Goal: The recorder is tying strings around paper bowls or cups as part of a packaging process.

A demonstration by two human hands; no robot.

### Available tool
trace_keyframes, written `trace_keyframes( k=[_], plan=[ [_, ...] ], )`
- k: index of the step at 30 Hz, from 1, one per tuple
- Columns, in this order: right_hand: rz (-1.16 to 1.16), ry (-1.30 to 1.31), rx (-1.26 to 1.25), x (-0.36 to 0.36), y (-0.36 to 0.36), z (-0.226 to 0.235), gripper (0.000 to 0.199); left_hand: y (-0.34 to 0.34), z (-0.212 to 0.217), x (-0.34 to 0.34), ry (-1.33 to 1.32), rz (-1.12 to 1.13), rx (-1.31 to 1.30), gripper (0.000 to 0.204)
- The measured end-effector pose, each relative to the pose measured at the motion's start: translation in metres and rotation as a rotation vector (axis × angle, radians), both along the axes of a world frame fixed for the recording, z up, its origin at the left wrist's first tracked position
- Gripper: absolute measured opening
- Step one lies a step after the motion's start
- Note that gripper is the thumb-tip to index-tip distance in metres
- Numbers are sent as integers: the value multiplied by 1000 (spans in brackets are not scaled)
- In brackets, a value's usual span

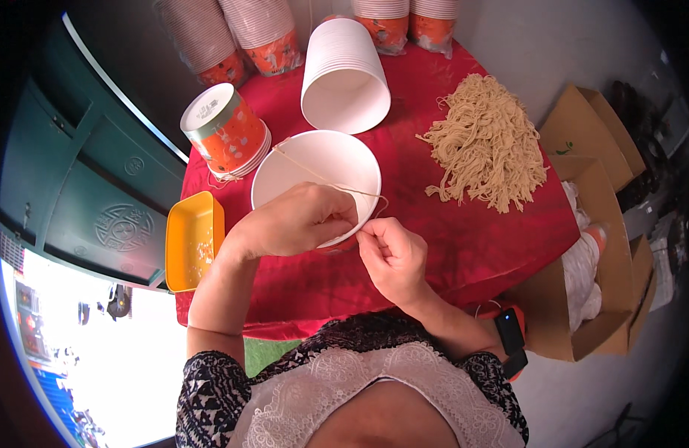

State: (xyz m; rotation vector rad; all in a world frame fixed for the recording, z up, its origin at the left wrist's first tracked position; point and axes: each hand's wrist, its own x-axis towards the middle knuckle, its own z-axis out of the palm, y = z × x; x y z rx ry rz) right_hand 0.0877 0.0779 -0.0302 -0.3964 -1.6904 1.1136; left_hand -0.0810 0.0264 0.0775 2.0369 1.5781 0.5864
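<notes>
The left hand (300, 220) grips the near rim of a white paper bowl (315, 168), while the right hand (389, 250) pinches a thin beige rubber band (322, 179) stretched across the bowl's open mouth. The bowl sits on a red-covered surface (464, 246). Beyond it lie a toppled stack of white bowls (344, 75) and an upturned orange-printed stack (225, 131), with a heap of bands (486, 142) at right and a yellow tray (191, 239) at left.
</notes>
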Motion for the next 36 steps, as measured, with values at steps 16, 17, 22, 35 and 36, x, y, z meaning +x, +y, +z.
trace_keyframes(
  k=[16,17,22,35,36],
  plan=[
    [5,-116,113,12,7,13,7,-24,-6,20,-512,344,86,7],
    [6,-117,85,11,6,14,5,-23,-7,21,-630,331,100,8],
    [19,-128,103,9,9,10,6,-19,-4,25,-856,318,-42,9],
    [288,-19,-141,44,28,44,21,-14,-3,21,-794,374,-118,7],
    [333,-20,-135,45,30,47,23,-14,-3,23,-796,375,-116,7]
  ],
)
